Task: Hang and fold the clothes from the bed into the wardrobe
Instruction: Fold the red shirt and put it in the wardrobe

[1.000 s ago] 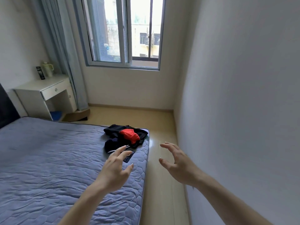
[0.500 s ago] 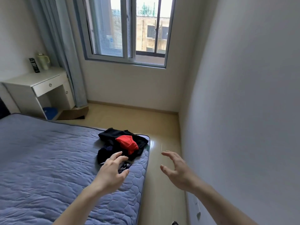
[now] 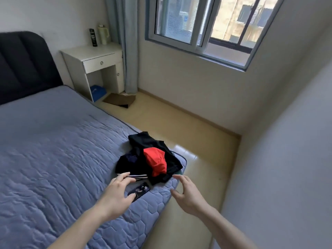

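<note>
Since half a second back, both hands had closed in on the clothes pile and the view had swung left, bringing the dark headboard [image 3: 23,65] into sight.

Left hand [image 3: 116,196]: fingers spread and loose, gripping nothing, raised over the bed [image 3: 53,159] at the near edge of the clothes pile [image 3: 143,159]. Its fingertips [image 3: 125,177] overlapped the white-striped hem of a black garment; I could not tell whether they touched it. Its thumb lay across the near end of a phone [image 3: 139,190].

Right hand [image 3: 188,196]: also released, fingers fanned and lightly bent, holding nothing. It hovered at the bed's foot corner, just beside the pile's near right side, partly over the floor [image 3: 197,133].

Clothes pile: sat at the foot corner of the bed, on the side nearest the window wall. Black fabric mostly, with a red garment [image 3: 156,162] bunched on top toward the right, and a dark purple piece [image 3: 131,157] showing on the left.

Phone: dark, face up, lying on the quilted blue cover just in front of the pile, between pile and left hand.

Elsewhere I noted a white nightstand [image 3: 97,60] by the head of the bed, with a black bottle [image 3: 93,37] and a pale jug [image 3: 103,35] on top and a blue item [image 3: 98,91] in its lower opening. A grey-blue curtain [image 3: 128,44] hung beside it. A brown mat [image 3: 119,100] lay on the floor at the curtain's foot. The window [image 3: 206,27] ran along the far wall.
</note>
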A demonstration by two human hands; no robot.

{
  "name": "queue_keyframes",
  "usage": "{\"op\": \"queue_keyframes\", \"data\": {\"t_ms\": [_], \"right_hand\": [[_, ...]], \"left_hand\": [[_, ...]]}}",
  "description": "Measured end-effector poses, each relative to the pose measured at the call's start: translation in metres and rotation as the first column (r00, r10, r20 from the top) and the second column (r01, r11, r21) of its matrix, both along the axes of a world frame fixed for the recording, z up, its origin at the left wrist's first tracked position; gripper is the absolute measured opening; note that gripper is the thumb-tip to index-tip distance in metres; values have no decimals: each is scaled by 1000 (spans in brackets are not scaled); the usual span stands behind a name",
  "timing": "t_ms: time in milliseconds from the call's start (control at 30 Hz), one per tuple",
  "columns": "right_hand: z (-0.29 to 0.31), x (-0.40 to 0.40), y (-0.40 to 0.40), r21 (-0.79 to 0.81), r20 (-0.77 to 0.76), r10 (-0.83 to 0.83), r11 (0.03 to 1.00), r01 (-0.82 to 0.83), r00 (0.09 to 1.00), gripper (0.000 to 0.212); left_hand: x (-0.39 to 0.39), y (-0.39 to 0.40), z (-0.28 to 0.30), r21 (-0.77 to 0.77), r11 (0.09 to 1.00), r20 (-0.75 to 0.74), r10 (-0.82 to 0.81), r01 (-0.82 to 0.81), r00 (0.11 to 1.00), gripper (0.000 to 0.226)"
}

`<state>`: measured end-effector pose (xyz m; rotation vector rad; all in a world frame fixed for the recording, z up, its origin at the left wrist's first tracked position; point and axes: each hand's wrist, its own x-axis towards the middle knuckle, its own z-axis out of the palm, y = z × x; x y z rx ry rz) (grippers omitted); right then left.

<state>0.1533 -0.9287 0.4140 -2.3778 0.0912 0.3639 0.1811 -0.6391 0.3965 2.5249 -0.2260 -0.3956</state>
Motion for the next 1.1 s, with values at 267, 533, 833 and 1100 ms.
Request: {"op": "queue_keyframes", "data": {"t_ms": [267, 533, 833, 1100], "right_hand": [[-47, 120, -4, -108, -93, 178, 976, -188, 980, 61], [-139, 211, -16, -172, -140, 176, 965, -199, 974, 63], [-332, 336, -23, -300, -243, 243, 902, -311, 939, 75], [-487, 408, -13, -435, -342, 295, 792, -429, 892, 84]], "left_hand": [[63, 10, -31, 76, 985, -82, 159, -153, 984, 49], [147, -10, -118, 76, 976, -220, 218, -206, 951, 51], [227, -32, -259, 15, 958, -219, 282, -286, 934, 42], [244, -26, -379, -12, 900, -220, 423, -437, 879, 37]]}}
